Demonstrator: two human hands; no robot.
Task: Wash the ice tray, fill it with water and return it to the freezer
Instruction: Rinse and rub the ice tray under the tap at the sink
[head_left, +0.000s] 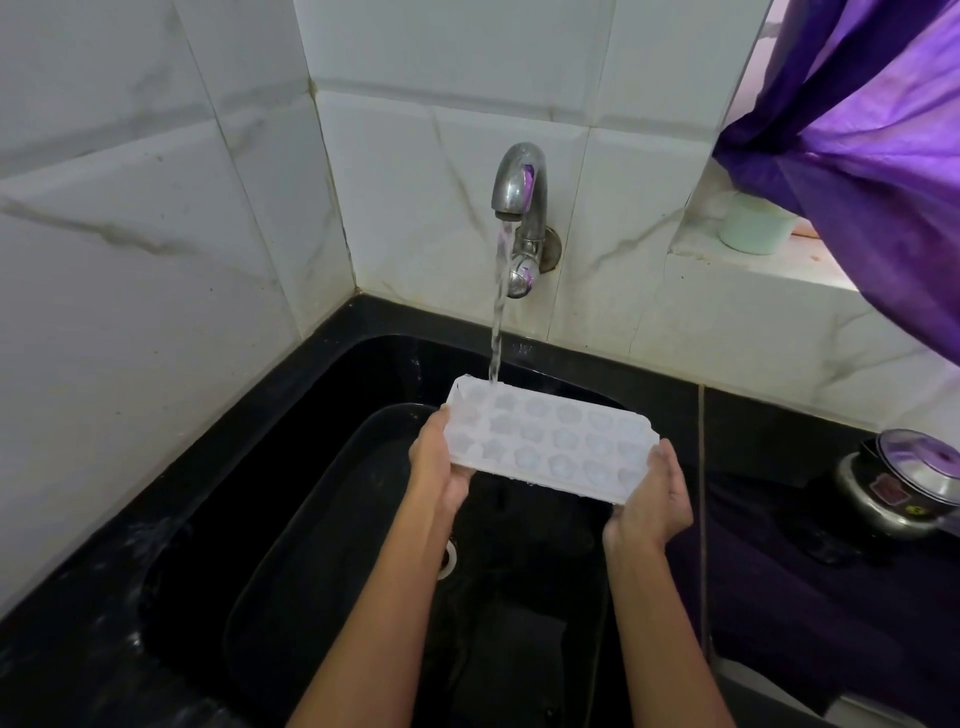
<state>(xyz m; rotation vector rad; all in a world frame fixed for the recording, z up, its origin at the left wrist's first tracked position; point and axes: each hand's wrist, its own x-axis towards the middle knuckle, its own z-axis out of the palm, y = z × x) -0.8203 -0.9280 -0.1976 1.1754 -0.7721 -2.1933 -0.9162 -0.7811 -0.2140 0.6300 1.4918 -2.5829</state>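
A white plastic ice tray (550, 441) with several star-shaped cells hangs over the black sink (218, 467), held by both ends. My left hand (441, 462) grips its left end, fingers curled underneath. My right hand (652, 499) grips its right end the same way. Water runs from the steel tap (517, 192) on the tiled wall and lands on the tray's far left corner.
A dark plastic basin (322, 519) stands inside the sink under my arms. A steel pot with a lid (904, 483) sits on the black counter at right. A purple curtain (857, 156) hangs at upper right, over a ledge with a pale green container (756, 226).
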